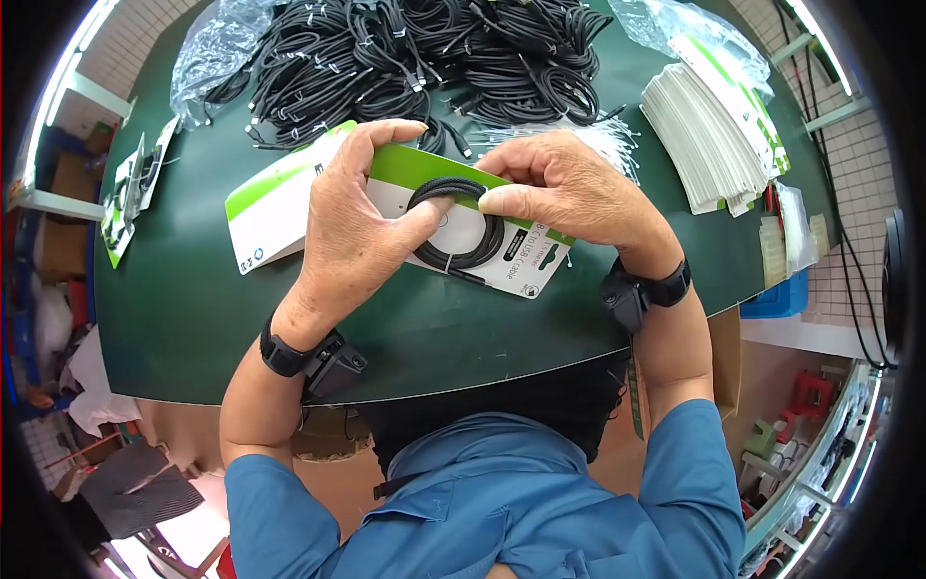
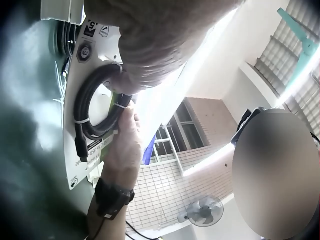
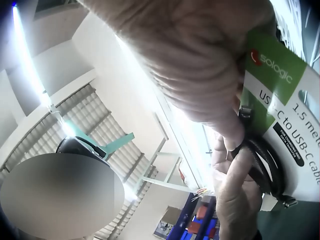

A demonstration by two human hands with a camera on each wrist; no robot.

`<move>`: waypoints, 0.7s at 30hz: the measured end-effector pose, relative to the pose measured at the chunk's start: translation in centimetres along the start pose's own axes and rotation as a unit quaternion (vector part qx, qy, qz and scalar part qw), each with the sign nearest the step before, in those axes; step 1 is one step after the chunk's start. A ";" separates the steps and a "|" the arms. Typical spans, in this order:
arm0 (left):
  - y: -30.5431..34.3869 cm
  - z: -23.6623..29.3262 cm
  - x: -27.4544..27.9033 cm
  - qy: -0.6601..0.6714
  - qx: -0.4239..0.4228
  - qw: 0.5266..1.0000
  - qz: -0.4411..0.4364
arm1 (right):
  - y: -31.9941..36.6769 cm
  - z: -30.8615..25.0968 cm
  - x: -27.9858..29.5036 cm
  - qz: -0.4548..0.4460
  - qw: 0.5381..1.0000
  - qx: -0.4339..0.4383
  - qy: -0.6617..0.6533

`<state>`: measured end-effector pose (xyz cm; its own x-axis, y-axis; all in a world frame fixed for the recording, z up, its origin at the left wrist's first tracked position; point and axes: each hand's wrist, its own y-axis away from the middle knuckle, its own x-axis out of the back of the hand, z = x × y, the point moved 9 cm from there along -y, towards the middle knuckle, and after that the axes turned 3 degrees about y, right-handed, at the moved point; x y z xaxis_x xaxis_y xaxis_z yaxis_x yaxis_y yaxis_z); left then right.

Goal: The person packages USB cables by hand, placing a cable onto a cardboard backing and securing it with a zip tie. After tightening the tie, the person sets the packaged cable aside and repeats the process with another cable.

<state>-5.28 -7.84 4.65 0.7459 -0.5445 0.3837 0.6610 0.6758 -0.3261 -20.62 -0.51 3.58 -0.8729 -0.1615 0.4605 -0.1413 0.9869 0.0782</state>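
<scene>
Left hand (image 1: 352,222) and right hand (image 1: 574,188) both grip the card (image 1: 526,270) above the counter (image 1: 463,338), thumbs (image 1: 516,201) on the black cable (image 1: 496,236) coiled against its face, so either thumb slipping could let the cable shift askew.

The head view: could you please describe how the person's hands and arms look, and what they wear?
The left hand and right hand are bare. Each wrist wears a black strap with a boxy black device. The blue sleeves are short, ending near the elbows.

Bright glare, dark fisheye-warped edges
</scene>
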 end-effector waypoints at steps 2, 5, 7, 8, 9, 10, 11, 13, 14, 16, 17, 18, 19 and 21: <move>0.0 -0.1 0.1 0.003 -0.004 1.000 0.007 | -0.1 0.1 -0.3 -0.002 1.000 0.010 -0.008; 0.0 0.1 0.0 -0.013 -0.033 0.999 0.000 | 0.0 -0.3 -0.6 -0.005 0.999 0.031 -0.024; -0.1 0.0 0.4 0.003 -0.042 0.999 0.025 | 0.2 -0.8 -0.3 0.000 0.999 0.029 0.038; -0.2 0.1 0.8 0.018 -0.055 0.997 0.043 | 0.2 -1.0 -0.1 0.006 0.997 0.030 0.069; -0.3 0.2 1.3 0.032 -0.069 0.995 0.062 | 0.1 -1.2 -0.2 0.005 0.997 0.035 0.074; -0.5 0.3 1.5 0.030 -0.075 0.995 0.066 | 0.1 -0.9 0.4 0.040 0.999 0.022 0.013; -0.6 0.1 2.1 0.057 -0.070 0.992 0.090 | 0.1 -0.4 0.9 0.075 0.996 0.008 -0.049; -0.6 -0.2 3.0 0.113 -0.060 0.983 0.135 | 0.2 0.1 1.4 0.113 0.988 0.001 -0.106; -0.7 0.1 2.9 0.112 -0.066 0.982 0.136 | 0.2 -0.1 1.5 0.130 0.982 0.021 -0.133; -0.9 -1.2 1.9 0.245 0.008 0.963 0.107 | 0.2 -0.5 1.7 0.160 0.968 0.058 -0.187; -0.9 -1.8 1.4 0.309 0.048 0.945 0.092 | 0.1 -0.5 1.4 0.159 0.968 0.061 -0.185; -0.9 -1.7 1.7 0.308 0.046 0.946 0.094 | 0.0 -0.5 1.0 0.149 0.970 0.069 -0.182; -0.8 -2.0 1.6 0.307 0.077 0.945 0.082 | 0.0 -0.6 0.6 0.140 0.971 0.075 -0.179; -0.5 -2.5 1.2 0.306 0.139 0.940 0.058 | 0.0 -0.7 0.0 0.127 0.973 0.081 -0.176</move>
<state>-4.49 -10.12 3.14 0.7754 -0.5856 -0.2362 0.5888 0.8057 -0.0646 -20.28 -0.55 4.18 -0.9910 0.0705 0.1142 0.0527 0.9870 -0.1517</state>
